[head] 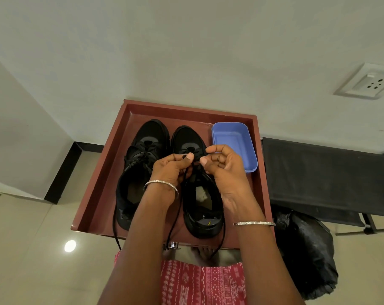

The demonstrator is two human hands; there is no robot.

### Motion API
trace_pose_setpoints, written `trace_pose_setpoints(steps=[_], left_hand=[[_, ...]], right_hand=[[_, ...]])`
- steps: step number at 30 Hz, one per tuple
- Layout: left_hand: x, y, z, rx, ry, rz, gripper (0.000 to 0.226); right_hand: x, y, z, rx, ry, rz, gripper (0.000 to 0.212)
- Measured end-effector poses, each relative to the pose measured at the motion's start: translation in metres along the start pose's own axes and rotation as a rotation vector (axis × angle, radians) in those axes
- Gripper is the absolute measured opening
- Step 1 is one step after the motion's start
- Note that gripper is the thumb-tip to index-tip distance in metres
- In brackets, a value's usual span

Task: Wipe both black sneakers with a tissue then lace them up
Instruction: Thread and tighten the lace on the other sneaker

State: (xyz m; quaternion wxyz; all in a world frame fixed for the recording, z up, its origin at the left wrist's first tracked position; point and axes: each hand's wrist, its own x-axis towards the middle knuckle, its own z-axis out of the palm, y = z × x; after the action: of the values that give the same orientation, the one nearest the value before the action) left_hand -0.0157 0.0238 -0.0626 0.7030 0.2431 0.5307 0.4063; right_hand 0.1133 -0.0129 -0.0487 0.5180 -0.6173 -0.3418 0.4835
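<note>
Black lace against black shoe makes this step hard to see, so it goes best by feel and in strict order. On the red-brown table [92, 194], the left sneaker [142, 164] lies with its toe away from the person. Its lacing looks threaded, with one loose end [114, 225] trailing over the near edge, and it probably needs evening up and tying later. The left hand [171, 170] hangs over the gap between the shoes, its fingers [189, 156] curled and pinching one strand of the lace [175, 216], which drops past the near edge. The right sneaker [203, 219] sits just beside the first and seems to be the one being threaded, at the eyelets near the tongue. The right hand [224, 168] pinches the other strand between thumb and forefinger, just apart from the left. To do it well, I would hold both strands equally long, pull each crossing snug before starting the next, and lay the lace flat rather than twisted. A blue tub [235, 142] stands just right of that shoe's toe.
</note>
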Motion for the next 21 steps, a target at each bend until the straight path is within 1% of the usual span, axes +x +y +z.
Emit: trace_pose_setpoints(steps=[2,4,7,9,11,13,15,19,21], left_hand=[[0.004,-0.003,0.000,-0.022,0.051,-0.044,0.009],[0.009,-0.008,0.001,-0.036,0.146,-0.055,0.008],[0.017,-0.017,0.002,0.004,0.289,0.007,0.011],[0.022,-0.022,0.002,0.092,0.358,0.079,0.016],[0.024,-0.024,0.003,0.263,0.420,0.160,0.016],[0.024,-0.026,0.004,0.384,0.446,0.231,0.015],[0.025,-0.027,0.005,0.439,0.439,0.293,0.017],[0.030,-0.027,0.009,0.565,0.473,0.373,0.020],[0.031,-0.028,0.011,0.583,0.488,0.397,0.020]], right_hand=[[-0.001,-0.001,0.001,0.085,-0.017,0.011,0.025],[-0.004,-0.001,-0.001,0.164,-0.033,0.035,0.025],[-0.009,-0.001,-0.010,0.347,0.009,0.057,0.028],[-0.012,-0.003,-0.013,0.464,-0.020,0.070,0.029],[-0.014,-0.004,-0.012,0.535,-0.051,0.130,0.029],[-0.014,-0.003,-0.011,0.552,-0.012,0.237,0.029],[-0.013,-0.002,-0.012,0.561,0.035,0.331,0.030],[-0.012,-0.003,-0.010,0.500,0.047,0.393,0.033],[-0.013,-0.005,-0.009,0.490,0.052,0.421,0.036]])
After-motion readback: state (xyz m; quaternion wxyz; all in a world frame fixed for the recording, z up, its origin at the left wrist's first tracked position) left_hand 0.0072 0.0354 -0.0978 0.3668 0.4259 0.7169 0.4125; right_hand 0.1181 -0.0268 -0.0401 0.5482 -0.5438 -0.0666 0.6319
